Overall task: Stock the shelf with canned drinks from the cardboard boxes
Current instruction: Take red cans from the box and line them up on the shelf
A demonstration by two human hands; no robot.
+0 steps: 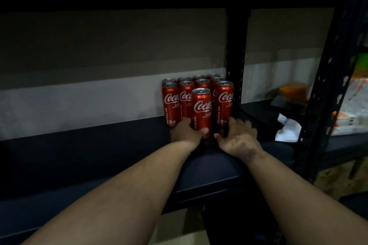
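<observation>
Nearest the camera, the left hand (186, 130) has its fingers clamped low around the front can (201, 112), which stands upright on the dark shelf (99, 155), while the right hand (238, 135) at 3 o'clock of it rests with fingers spread apart, holding nothing. Directly behind, at 12 o'clock, the stocked cans (186, 97) stand packed together against the shelf's upright post (236, 55). A low grip on a tall can invites tipping, and I judge that a hard push could topple the rows behind like skittles.
</observation>
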